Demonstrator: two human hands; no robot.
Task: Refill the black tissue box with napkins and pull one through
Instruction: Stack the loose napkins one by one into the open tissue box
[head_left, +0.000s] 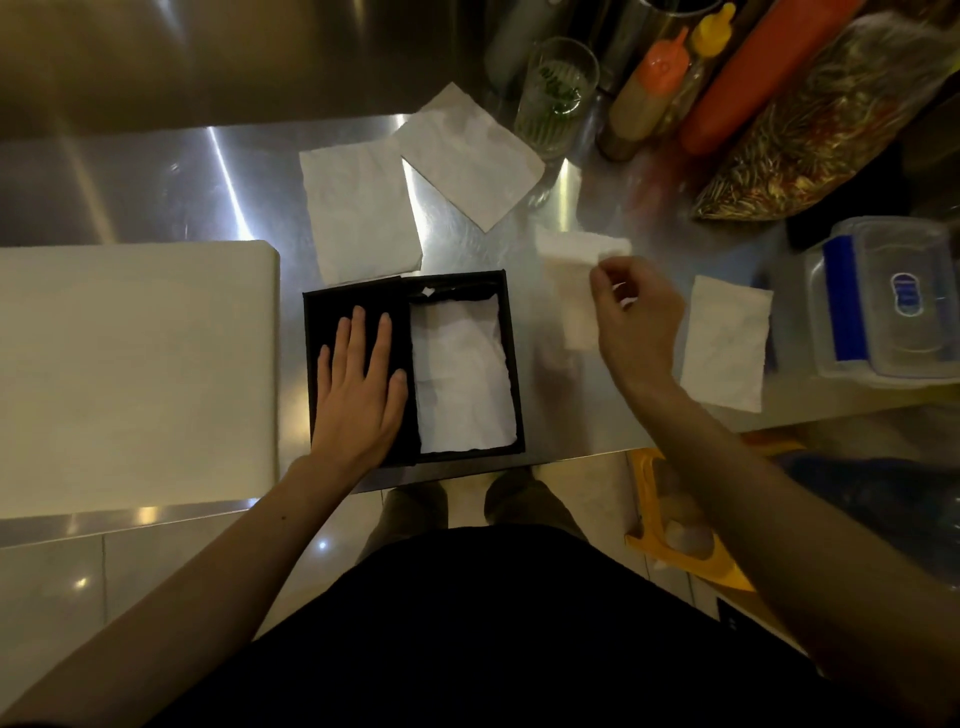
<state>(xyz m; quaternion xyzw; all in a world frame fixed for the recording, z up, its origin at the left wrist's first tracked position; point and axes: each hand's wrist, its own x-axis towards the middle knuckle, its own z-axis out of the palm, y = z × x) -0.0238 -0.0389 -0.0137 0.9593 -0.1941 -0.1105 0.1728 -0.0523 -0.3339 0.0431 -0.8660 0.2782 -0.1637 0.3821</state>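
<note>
The black tissue box (511, 364) lies near the steel counter's front edge, its sliding panel (322, 322) covering the left half. A white napkin (460, 374) lies inside the uncovered right half. My left hand (358, 384) rests flat on the panel, fingers spread. Just right of the box, my right hand (636, 322) is raised and pinches a blurred white napkin (576, 275) between thumb and fingers. Loose napkins lie on the counter: two behind the box (358, 213) (467, 156) and one at the right (724, 343).
A white cutting board (135, 374) fills the left of the counter. A glass (558, 91), sauce bottles (649, 88), a bag of dried food (826, 130) and a clear plastic container (883, 301) crowd the back right. The counter edge runs just below the box.
</note>
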